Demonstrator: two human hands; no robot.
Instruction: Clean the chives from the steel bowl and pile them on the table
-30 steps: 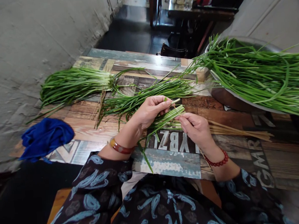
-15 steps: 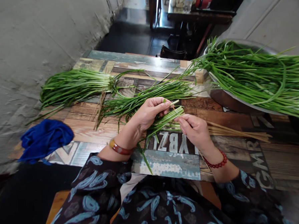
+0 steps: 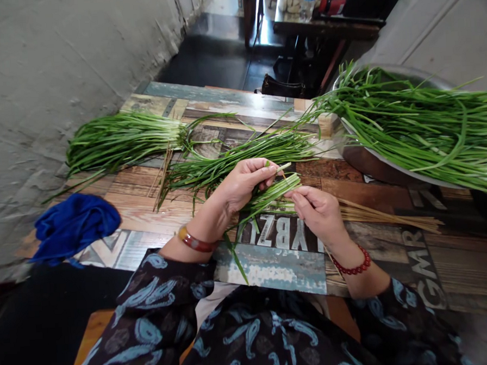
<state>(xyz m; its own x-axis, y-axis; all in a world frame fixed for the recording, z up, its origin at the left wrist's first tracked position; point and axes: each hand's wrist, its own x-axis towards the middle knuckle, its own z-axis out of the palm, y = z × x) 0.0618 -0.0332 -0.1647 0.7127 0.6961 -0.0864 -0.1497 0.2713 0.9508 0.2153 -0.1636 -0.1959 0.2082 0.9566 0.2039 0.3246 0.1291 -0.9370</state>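
Observation:
My left hand [image 3: 253,179] pinches a garlic chive stalk [image 3: 284,167], its pale cut end poking out past the fingertips. Just below it, a small row of chives [image 3: 282,187] lies side by side, pale ends to the right. My right hand [image 3: 316,206] is closed at those ends, gripping a thin bamboo skewer [image 3: 327,252]; most of it is hidden by the hand. A short tip of the skewer seems to show between the row and my left fingertips. Behind my hands lies a loose pile of chives [image 3: 242,155].
A thick chive bundle [image 3: 122,140] lies at the left, near a few short sticks [image 3: 161,178]. Bamboo skewers [image 3: 388,216] lie to the right. A metal bowl [image 3: 368,159] heaped with chives [image 3: 424,124] stands at the right. A blue cloth [image 3: 76,224] rests at the left edge.

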